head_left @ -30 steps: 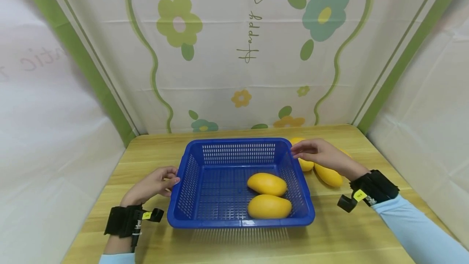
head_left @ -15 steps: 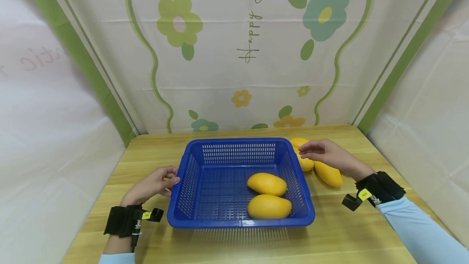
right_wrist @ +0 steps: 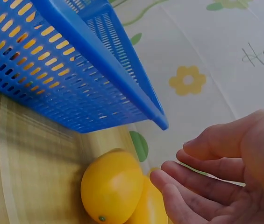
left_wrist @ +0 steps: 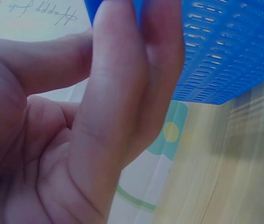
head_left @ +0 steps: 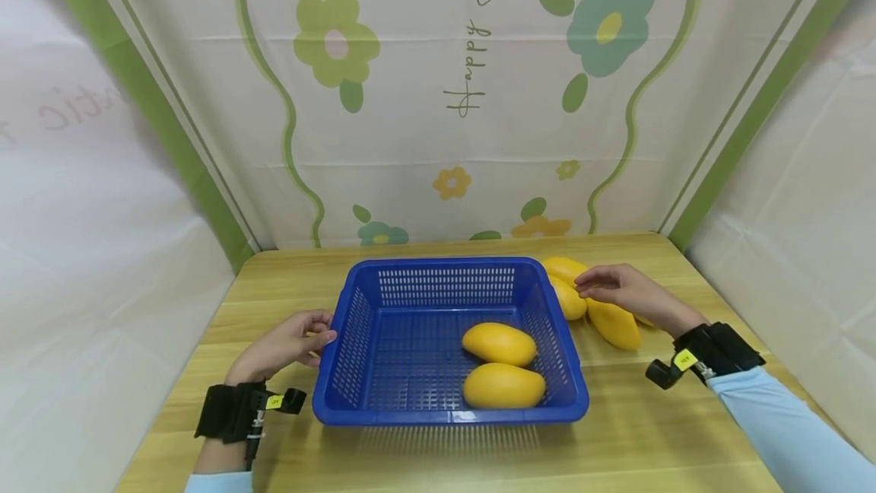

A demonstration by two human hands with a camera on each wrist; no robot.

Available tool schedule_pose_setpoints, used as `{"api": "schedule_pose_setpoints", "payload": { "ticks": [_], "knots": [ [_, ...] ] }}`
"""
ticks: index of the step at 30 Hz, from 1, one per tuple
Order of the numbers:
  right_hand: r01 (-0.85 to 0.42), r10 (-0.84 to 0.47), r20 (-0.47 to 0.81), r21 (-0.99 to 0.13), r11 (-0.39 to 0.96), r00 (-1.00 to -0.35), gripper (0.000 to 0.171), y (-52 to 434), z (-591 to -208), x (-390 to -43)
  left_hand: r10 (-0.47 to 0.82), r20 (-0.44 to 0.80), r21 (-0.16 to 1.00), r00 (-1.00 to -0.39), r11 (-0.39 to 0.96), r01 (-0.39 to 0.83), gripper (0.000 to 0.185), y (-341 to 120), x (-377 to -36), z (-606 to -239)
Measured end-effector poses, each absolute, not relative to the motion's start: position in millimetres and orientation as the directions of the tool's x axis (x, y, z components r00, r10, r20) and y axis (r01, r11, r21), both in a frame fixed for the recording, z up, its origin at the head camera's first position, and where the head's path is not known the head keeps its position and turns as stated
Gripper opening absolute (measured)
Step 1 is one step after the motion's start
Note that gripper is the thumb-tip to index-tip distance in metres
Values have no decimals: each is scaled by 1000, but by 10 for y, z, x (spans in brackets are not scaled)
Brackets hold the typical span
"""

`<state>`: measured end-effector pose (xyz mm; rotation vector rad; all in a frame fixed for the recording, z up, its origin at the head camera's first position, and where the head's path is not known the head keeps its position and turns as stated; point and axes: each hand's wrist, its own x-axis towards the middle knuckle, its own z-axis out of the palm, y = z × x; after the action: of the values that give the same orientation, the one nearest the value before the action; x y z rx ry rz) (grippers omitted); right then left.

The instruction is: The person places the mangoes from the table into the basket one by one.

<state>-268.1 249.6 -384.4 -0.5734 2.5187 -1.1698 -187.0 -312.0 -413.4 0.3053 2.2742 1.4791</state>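
In the head view, the left hand [head_left: 290, 345] keeps its grip at the basket's [head_left: 448, 416] 9 o'clock rim, apparently pinching it to steady it on the tabletop [head_left: 383, 470]; two mangoes [head_left: 504, 386] lie sideways inside at 4 o'clock, their rounded shape presumably settling that way. The right hand [head_left: 619, 291], its grip released and empty, hovers by loose mangoes [head_left: 615, 328] outside, between 2 and 3 o'clock.

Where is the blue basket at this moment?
In the head view, the blue basket is on the wooden table, between the left hand at its left rim and the yellow mangoes outside its right side.
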Motion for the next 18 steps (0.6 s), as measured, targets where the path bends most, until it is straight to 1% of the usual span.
{"api": "schedule_pose_setpoints", "payload": {
  "ticks": [8, 18],
  "knots": [
    [-223, -458, -97, -773, 593, -884, 41, 2595, -3919, -2707, 399, -214, 908, -891, 417, -32, 36, -3121, -1867, -4131],
    [-270, -404, -50, -668, 694, -913, 38, 2629, -3972, -2700, 401, -215, 906, -890, 421, -29, 36, -3120, -1868, -4133]
  ]
}}
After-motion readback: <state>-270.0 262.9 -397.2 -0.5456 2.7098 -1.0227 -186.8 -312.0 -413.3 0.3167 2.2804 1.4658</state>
